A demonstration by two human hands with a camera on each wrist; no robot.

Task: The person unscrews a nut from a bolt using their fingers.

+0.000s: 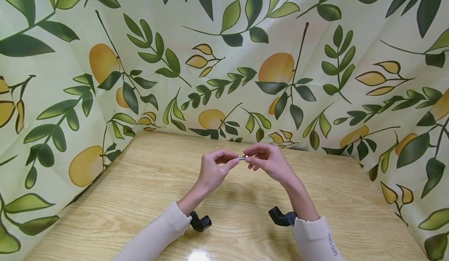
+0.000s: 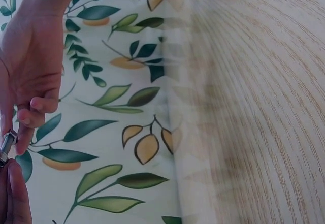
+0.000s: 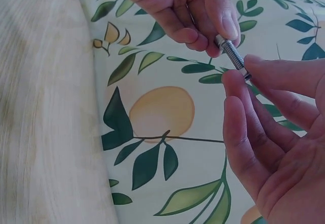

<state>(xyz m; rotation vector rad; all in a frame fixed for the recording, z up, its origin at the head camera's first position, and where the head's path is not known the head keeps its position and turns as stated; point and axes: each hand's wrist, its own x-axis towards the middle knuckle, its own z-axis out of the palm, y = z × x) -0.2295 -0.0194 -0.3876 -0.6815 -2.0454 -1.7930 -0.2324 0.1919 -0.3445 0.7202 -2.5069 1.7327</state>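
A small silver threaded bolt (image 3: 233,56) is held between both hands above the table. In the right wrist view, my left hand (image 3: 180,13) pinches its upper end between thumb and fingers. The thumb and fingertips of my right hand (image 3: 284,132) pinch the other end, where a wider piece (image 3: 247,75) shows; whether it is a nut or the bolt's head I cannot tell. In the head view, the left hand (image 1: 215,167) and right hand (image 1: 270,161) nearly meet, with the bolt bridging them. The left wrist view catches the bolt (image 2: 7,144) at its left edge, partly covered by fingers.
A wooden table (image 1: 158,175) lies below the hands. Behind it and at both sides hangs a cloth (image 1: 224,77) printed with leaves and fruit. Black wrist mounts (image 1: 201,222) stick out from both sleeves.
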